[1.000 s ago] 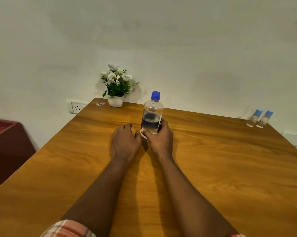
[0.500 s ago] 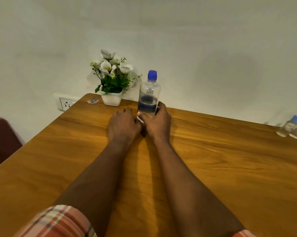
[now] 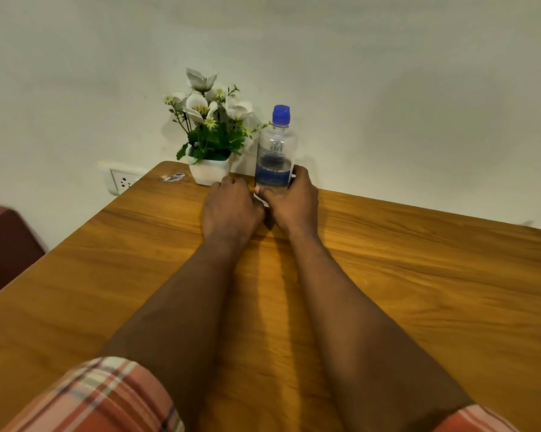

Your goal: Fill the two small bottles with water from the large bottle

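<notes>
My right hand (image 3: 294, 204) grips the large clear plastic bottle (image 3: 275, 151) low down, fingers curled round its right side and my thumb across the front near the base. The bottle stands upright on the wooden table (image 3: 418, 275), near the far edge, with its blue screw cap (image 3: 281, 114) on. Water fills roughly the lower half, behind a blue band of label.

My left hand (image 3: 230, 207) rests on the table just left of the bottle's base, close against my right thumb. Its fingers are loosely curled and hold nothing; I cannot tell whether they touch the bottle.

Just beyond my left knuckles sits a small white square pot (image 3: 210, 171) of white artificial flowers (image 3: 200, 104) with green leaves, close beside the bottle. A small blue-and-white sticker (image 3: 174, 177) lies on the table's far left corner. A white wall socket (image 3: 124, 181) is set in the pale wall past that corner. Dark red furniture (image 3: 4, 241) stands left of the table. My plaid red-orange sleeve (image 3: 100, 397) shows at the bottom edge.
</notes>
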